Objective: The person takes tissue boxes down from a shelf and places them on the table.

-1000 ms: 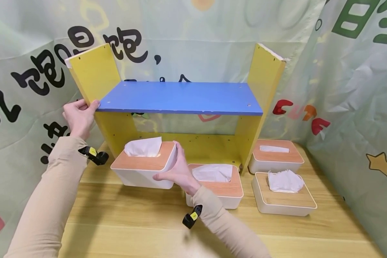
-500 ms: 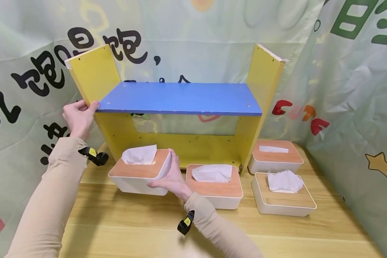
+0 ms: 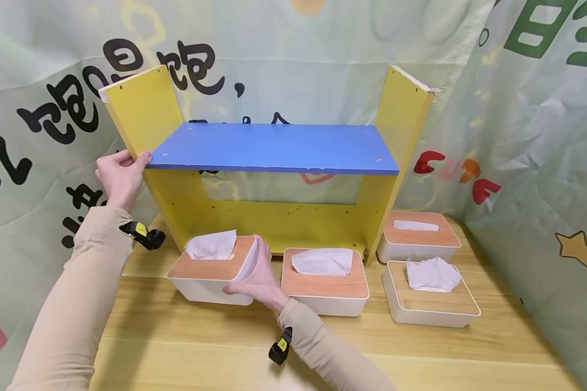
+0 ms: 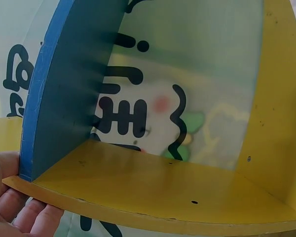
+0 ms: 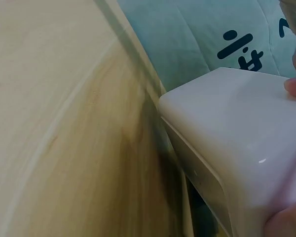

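Note:
My left hand [image 3: 122, 178] grips the yellow left side panel of a small shelf [image 3: 274, 146] where the blue board meets it. In the left wrist view, fingertips [image 4: 44, 217] curl under the panel's edge. My right hand [image 3: 260, 279] grips the right end of a white tissue box [image 3: 210, 288] with a wood-look lid and a tissue sticking out. This box is in front of the shelf's lower left opening. The right wrist view shows part of its underside, so at least that edge is off the table. A second tissue box [image 3: 325, 285] stands right of my right hand.
Two more tissue boxes stand right of the shelf, one at the back [image 3: 419, 239] and one in front [image 3: 431, 293]. A printed cloth [image 3: 293, 38] hangs behind and at both sides of the wooden table [image 3: 215, 347].
My right hand has lowered the tissue box and brought it toward the front, away from the shelf. The left hand keeps its hold on the shelf's panel.

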A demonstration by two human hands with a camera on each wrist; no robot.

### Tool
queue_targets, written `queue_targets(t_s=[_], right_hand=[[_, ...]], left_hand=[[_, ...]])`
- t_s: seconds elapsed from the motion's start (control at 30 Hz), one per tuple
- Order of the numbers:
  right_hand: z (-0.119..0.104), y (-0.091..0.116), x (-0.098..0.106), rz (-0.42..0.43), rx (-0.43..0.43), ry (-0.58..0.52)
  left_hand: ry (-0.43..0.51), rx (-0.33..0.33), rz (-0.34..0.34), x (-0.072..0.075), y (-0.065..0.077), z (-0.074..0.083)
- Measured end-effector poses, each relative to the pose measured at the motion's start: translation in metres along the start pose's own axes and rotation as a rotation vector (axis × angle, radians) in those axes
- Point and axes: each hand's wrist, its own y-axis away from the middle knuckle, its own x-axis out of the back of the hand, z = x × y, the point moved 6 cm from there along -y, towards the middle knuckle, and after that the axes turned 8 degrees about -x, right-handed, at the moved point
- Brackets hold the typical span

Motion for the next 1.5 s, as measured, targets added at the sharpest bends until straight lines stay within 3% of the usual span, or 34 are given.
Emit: queue_targets(t_s=[0.53, 0.73, 0.93, 1.23, 1.5], right_hand=[[0.005, 0.0, -0.006, -0.068, -0.022, 0.027], [0.006, -0.001, -0.005, -0.128, -0.095, 0.023], [0.013, 0.001, -0.006, -0.124, -0.143, 0.006], [0.022, 0.006, -0.008, -0.085, -0.092, -0.036], [0.038, 0.008, -0.007, -0.127, -0.064, -0.143]], left_hand=[[0.02, -0.012, -0.016, -0.001, -0.001, 0.002], [0.017, -0.012, -0.011, 0.0, -0.001, 0.003], [0.005, 0.003, -0.013, -0.001, -0.001, 0.003], [0.004, 0.011, -0.008, -0.002, 0.001, 0.003], [0.006, 0.011, -0.008, -0.002, 0.001, 0.003]])
